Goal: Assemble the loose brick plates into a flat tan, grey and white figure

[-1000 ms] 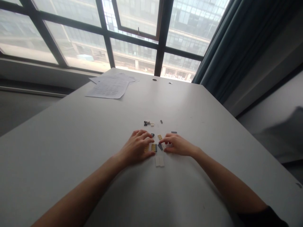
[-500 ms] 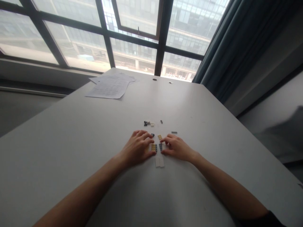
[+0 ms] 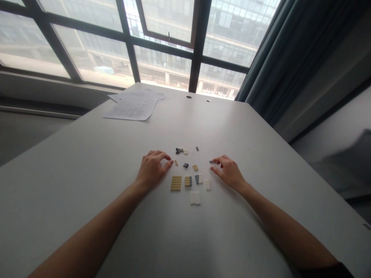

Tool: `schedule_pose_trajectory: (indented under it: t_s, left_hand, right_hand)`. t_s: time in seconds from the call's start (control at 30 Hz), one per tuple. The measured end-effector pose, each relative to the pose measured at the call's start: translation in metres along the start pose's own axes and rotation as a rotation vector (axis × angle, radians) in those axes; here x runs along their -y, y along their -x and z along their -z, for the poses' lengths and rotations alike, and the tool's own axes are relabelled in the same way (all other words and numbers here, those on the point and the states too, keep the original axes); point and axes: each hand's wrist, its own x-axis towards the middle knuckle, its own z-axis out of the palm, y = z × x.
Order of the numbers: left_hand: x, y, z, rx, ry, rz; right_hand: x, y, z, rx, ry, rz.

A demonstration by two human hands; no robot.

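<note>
My left hand (image 3: 153, 168) rests on the table with fingers curved and thumb a little apart, its tips close beside a small tan brick plate (image 3: 176, 163). My right hand (image 3: 228, 172) has thumb and index finger apart; the index fingertip is at a thin grey bar piece (image 3: 211, 161), partly covered by it. Between the hands lie a dark studded piece (image 3: 186, 165) and a tan plate (image 3: 195, 167). Nearer me are a larger tan plate (image 3: 176, 183), a tan-and-grey pair (image 3: 188, 181), a grey-and-white pair (image 3: 198, 178) and a white studded plate (image 3: 208, 185).
Two smooth white tiles (image 3: 195, 198) lie closest to me. Farther off are a cluster of dark and white pieces (image 3: 181, 151) and a small grey piece (image 3: 197, 148). Paper sheets (image 3: 131, 106) lie at the far left of the white table (image 3: 220, 127), before the window.
Both hands have drawn apart and slightly away from me. The left moved off the tan plates, the right towards the grey bar, uncovering pieces between them.
</note>
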Motion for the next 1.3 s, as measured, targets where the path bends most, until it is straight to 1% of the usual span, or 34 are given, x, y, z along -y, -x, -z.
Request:
schedule_pose_trajectory:
  t_s: [0.07,0.13,0.3,0.4,0.47,0.53,0.57,0.63,0.7,0.77,0.83,0.93,1.07,1.17,1.3]
  left_hand:
    - [-0.003,0.001,-0.001,-0.005,-0.004,-0.013]
    - [-0.007,0.003,-0.001,-0.01,-0.008,-0.035]
    - [-0.012,0.008,-0.002,-0.013,-0.003,-0.066]
    - [-0.013,0.009,-0.003,-0.013,0.003,-0.093]
    - [-0.013,0.01,-0.004,-0.016,0.005,-0.114]
    - [-0.014,0.01,-0.004,-0.013,0.014,-0.141]
    - [-0.014,0.01,-0.005,-0.009,0.022,-0.16]
    - [-0.014,0.011,-0.005,0.002,0.037,-0.203]
    - [-0.014,0.012,-0.004,0.014,0.048,-0.241]
    - [-0.016,0.014,-0.004,0.025,0.055,-0.266]
    - [-0.017,0.015,-0.003,0.039,0.062,-0.282]
    - [-0.02,0.015,-0.003,0.064,0.076,-0.302]
    - [-0.024,0.016,-0.001,0.096,0.093,-0.358]
    - [-0.029,0.018,0.001,0.135,0.091,-0.435]
    - [-0.038,0.021,0.003,0.236,0.054,-0.513]
  right_hand:
    - [-0.006,-0.007,0.0,-0.056,0.069,-0.107]
    - [-0.006,-0.014,-0.002,-0.066,0.148,-0.152]
    - [0.007,-0.025,-0.015,-0.025,0.275,-0.168]
    - [0.007,-0.028,-0.017,-0.028,0.27,-0.165]
    - [0.005,-0.028,-0.016,-0.035,0.218,-0.152]
    - [0.006,-0.026,-0.013,-0.018,0.096,-0.1]
    - [0.007,-0.024,-0.012,0.001,0.011,-0.047]
    - [0.013,-0.019,-0.01,0.056,-0.163,0.101]
    - [0.021,-0.014,-0.01,0.126,-0.288,0.259]
    - [0.029,-0.01,-0.01,0.182,-0.336,0.368]
    - [0.036,-0.007,-0.01,0.218,-0.326,0.428]
    - [0.041,-0.007,-0.011,0.241,-0.265,0.452]
    - [0.043,-0.008,-0.013,0.249,-0.212,0.451]
    - [0.039,-0.006,-0.011,0.227,-0.225,0.445]
    - [0.028,0.0,-0.006,0.191,-0.22,0.437]
